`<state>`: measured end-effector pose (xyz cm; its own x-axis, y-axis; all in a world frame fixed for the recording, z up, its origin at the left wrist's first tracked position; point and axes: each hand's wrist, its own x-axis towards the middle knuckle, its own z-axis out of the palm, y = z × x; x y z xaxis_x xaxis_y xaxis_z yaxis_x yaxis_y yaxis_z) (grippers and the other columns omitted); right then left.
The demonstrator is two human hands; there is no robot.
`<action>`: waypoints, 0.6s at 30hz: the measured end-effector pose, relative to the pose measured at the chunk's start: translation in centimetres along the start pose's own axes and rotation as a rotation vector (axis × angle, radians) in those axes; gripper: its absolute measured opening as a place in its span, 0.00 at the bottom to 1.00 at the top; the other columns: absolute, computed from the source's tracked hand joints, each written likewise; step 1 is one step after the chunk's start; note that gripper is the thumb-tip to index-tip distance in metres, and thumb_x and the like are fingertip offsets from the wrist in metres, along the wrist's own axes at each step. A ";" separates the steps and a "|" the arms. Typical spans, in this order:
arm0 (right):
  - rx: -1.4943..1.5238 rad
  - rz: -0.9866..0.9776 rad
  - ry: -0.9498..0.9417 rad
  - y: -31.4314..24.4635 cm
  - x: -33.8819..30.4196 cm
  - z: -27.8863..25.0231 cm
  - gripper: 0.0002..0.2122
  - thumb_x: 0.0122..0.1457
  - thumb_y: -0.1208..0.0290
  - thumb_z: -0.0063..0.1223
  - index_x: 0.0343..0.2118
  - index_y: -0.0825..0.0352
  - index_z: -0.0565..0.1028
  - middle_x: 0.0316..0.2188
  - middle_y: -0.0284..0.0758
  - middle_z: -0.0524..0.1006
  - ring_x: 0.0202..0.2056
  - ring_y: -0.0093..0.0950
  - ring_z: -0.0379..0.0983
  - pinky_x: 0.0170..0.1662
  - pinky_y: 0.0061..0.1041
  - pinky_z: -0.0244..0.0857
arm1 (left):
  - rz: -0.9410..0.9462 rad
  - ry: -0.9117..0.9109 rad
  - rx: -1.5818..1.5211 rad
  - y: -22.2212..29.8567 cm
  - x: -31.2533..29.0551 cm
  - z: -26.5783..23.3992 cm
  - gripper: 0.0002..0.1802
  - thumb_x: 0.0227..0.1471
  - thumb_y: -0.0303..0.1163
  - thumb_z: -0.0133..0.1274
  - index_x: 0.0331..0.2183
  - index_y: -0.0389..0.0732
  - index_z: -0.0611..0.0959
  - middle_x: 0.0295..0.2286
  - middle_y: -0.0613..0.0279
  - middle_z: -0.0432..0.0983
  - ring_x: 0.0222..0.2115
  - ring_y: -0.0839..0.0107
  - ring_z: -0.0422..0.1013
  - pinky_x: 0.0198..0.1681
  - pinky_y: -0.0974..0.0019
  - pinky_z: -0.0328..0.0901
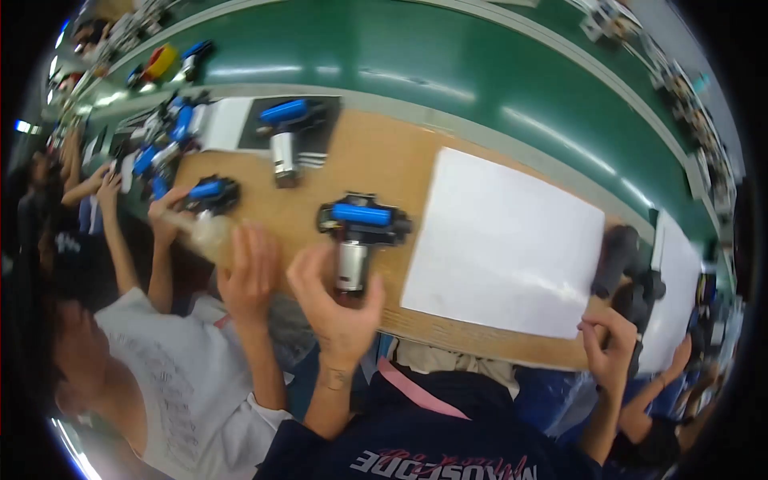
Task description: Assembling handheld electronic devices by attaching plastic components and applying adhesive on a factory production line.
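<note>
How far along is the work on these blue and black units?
Looks done: two similar units lie further left. In hand: the left hand grips the centre unit by its silver cylinder; the right hand holds a black part. Left: that part seems not yet joined.

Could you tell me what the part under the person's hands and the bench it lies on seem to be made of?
The motor assembly looks mixed: a matt black housing, probably plastic, a glossy blue cylinder and a shiny silver can, likely metal, by its gleam. The right hand touches the can. The bench top looks like unvarnished wood or fibreboard, dull tan.
</note>
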<state>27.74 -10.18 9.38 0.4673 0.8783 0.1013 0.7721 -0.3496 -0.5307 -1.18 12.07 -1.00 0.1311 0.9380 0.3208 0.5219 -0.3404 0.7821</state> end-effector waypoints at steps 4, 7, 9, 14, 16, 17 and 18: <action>0.105 0.066 0.087 2.0 -3.2 1.0 0.03 0.50 0.83 0.62 0.28 0.70 0.80 0.24 0.38 0.80 0.26 0.30 0.78 0.33 0.24 0.68 | 0.008 -0.088 0.155 -2.9 0.0 0.5 0.36 0.47 0.21 0.64 0.57 0.34 0.68 0.56 0.50 0.65 0.58 0.58 0.64 0.62 0.58 0.60; 0.235 0.268 0.084 5.2 -4.6 -2.8 0.04 0.54 0.80 0.60 0.33 0.72 0.80 0.29 0.39 0.81 0.29 0.29 0.78 0.33 0.23 0.69 | 0.084 -0.094 0.008 -3.9 0.5 -0.3 0.36 0.50 0.20 0.64 0.59 0.34 0.69 0.54 0.49 0.69 0.57 0.58 0.66 0.62 0.57 0.62; 0.268 0.467 0.117 7.1 -8.0 -7.3 0.05 0.56 0.78 0.59 0.35 0.73 0.80 0.32 0.40 0.81 0.31 0.30 0.78 0.33 0.22 0.70 | 0.002 -0.204 -0.086 -1.4 0.1 0.8 0.36 0.50 0.20 0.64 0.60 0.34 0.69 0.55 0.48 0.70 0.58 0.57 0.66 0.63 0.55 0.61; 1.031 0.879 -0.029 15.0 -21.9 -10.5 0.16 0.57 0.67 0.60 0.43 0.76 0.77 0.35 0.46 0.80 0.37 0.35 0.81 0.38 0.33 0.79 | -0.005 -0.169 0.072 -0.5 -0.4 3.7 0.33 0.55 0.26 0.63 0.60 0.36 0.69 0.56 0.49 0.70 0.55 0.61 0.68 0.59 0.60 0.64; 1.026 1.137 -0.095 18.8 -28.2 -7.3 0.19 0.58 0.63 0.59 0.45 0.75 0.76 0.36 0.46 0.81 0.37 0.36 0.81 0.39 0.40 0.80 | 0.010 -0.110 0.081 -1.6 0.4 2.3 0.34 0.56 0.27 0.63 0.60 0.36 0.69 0.55 0.49 0.71 0.53 0.63 0.69 0.57 0.63 0.65; 1.085 1.256 -0.014 20.0 -30.6 -4.6 0.18 0.58 0.63 0.59 0.43 0.74 0.76 0.36 0.45 0.81 0.37 0.36 0.81 0.39 0.40 0.79 | 0.040 -0.180 0.105 -2.3 1.1 0.8 0.34 0.56 0.27 0.63 0.61 0.37 0.68 0.55 0.49 0.71 0.53 0.63 0.69 0.56 0.64 0.66; 1.145 1.375 0.060 21.0 -32.9 -1.8 0.17 0.58 0.62 0.58 0.42 0.73 0.77 0.36 0.45 0.81 0.36 0.35 0.81 0.39 0.40 0.79 | 0.068 -0.245 0.137 -2.9 1.8 -0.8 0.34 0.56 0.27 0.63 0.61 0.37 0.68 0.55 0.49 0.71 0.53 0.63 0.69 0.55 0.64 0.66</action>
<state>29.33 -46.97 -3.59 0.4864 0.1592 -0.8591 -0.7875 -0.3460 -0.5100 -3.07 14.66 -2.25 0.3609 0.9067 0.2183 0.6115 -0.4068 0.6786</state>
